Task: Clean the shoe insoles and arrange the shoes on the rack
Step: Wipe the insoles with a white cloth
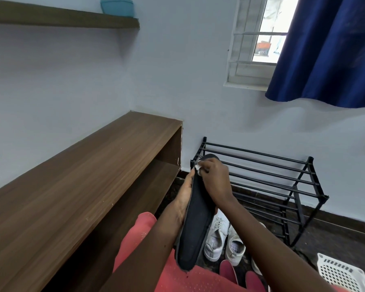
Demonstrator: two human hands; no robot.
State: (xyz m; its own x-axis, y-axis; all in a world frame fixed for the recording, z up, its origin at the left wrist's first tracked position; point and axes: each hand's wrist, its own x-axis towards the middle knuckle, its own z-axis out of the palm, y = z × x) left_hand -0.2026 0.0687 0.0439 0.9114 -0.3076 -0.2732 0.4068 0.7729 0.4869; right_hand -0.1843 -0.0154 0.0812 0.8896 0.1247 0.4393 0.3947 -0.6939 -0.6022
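Note:
A long black insole (196, 224) stands nearly upright in front of me, toe end up. My left hand (184, 194) supports it from behind along its left edge, fingers stretched up the back. My right hand (216, 180) pinches a small white wipe (198, 167) and presses it against the insole near the toe. A pair of white lace-up sneakers (223, 239) sits on the dark floor below the insole. The black metal shoe rack (261, 178) stands behind them against the wall, with no shoes seen on its bars.
A long brown wooden shelf unit (93, 175) runs along the left wall. A white perforated basket (341, 272) sits at the lower right. Pink-red slippers (238, 275) lie near my lap. A blue curtain (329, 49) hangs by the window; a teal tub (117, 6) sits on the high shelf.

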